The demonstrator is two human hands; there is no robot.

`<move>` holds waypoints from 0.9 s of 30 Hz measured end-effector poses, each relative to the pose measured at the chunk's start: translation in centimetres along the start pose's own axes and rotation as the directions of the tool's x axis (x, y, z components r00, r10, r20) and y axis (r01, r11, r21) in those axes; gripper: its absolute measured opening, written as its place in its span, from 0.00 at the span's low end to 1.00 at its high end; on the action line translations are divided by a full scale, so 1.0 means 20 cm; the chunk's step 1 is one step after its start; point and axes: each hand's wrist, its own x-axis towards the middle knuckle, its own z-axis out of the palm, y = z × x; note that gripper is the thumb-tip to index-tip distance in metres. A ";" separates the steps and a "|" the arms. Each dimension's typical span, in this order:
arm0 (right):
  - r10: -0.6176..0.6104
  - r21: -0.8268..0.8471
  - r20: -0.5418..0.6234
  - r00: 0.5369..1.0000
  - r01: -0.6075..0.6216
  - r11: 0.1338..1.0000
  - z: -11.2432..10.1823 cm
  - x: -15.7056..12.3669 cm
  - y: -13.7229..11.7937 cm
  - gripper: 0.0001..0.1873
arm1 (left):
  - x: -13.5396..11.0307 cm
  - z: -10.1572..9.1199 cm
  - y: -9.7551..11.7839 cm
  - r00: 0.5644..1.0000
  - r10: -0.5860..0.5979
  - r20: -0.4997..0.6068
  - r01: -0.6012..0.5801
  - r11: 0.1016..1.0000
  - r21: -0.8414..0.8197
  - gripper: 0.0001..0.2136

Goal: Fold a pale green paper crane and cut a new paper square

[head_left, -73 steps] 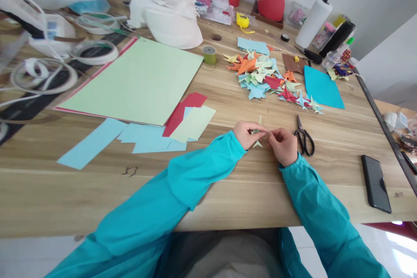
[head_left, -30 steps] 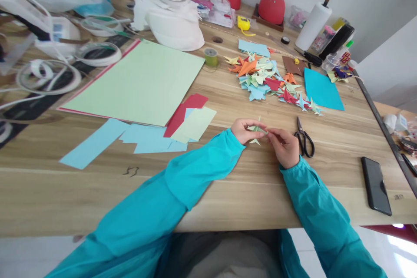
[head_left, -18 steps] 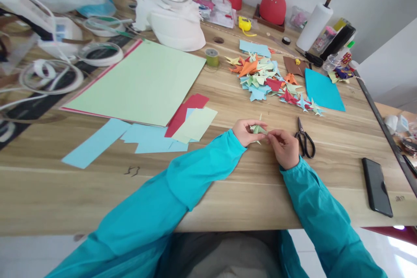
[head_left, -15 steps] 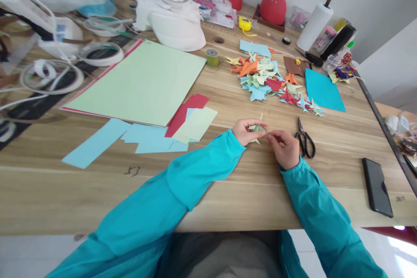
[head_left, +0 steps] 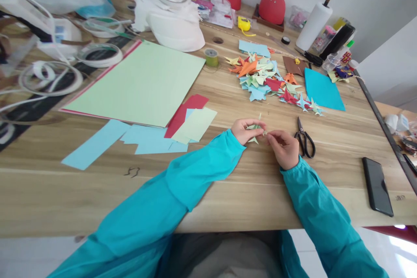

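Note:
A small pale green folded paper figure (head_left: 255,128) is pinched between both my hands just above the wooden table (head_left: 208,182). My left hand (head_left: 244,130) grips its left side with closed fingers. My right hand (head_left: 284,148) pinches its right tip with thumb and forefinger. Both arms are in teal sleeves. Black scissors (head_left: 305,141) lie right beside my right hand. A pile of folded paper figures (head_left: 267,80) in several colours sits further back.
A large pale green sheet (head_left: 138,82) lies at the left, with light blue, red and green paper pieces (head_left: 153,137) in front of it. A teal sheet (head_left: 322,90), a black phone (head_left: 377,186), a paper towel roll (head_left: 313,22), a thread spool (head_left: 211,56) and tape rolls (head_left: 48,76) stand around.
Both hands stay in place and keep working the small green figure; its points shift slightly between the fingers. The view has drifted a little.

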 end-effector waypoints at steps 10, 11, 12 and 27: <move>0.116 0.035 0.009 0.993 -0.116 0.993 0.04 0.00 0.02 0.11 | -0.02 0.02 0.03 0.999 0.044 0.016 -0.045 0.993 0.106 0.13; 0.124 0.045 0.008 0.992 -0.125 0.991 0.04 0.00 0.02 0.11 | -0.02 0.02 0.03 0.999 0.049 0.016 -0.051 0.991 0.126 0.13; 0.134 0.061 0.008 0.991 -0.135 0.989 0.04 0.00 0.02 0.11 | -0.02 0.02 0.03 0.998 0.056 0.014 -0.057 0.987 0.147 0.13; 0.208 0.172 0.038 0.977 -0.212 0.962 0.05 0.01 0.01 0.08 | -0.04 0.03 0.06 0.997 0.075 0.010 -0.075 0.966 0.246 0.13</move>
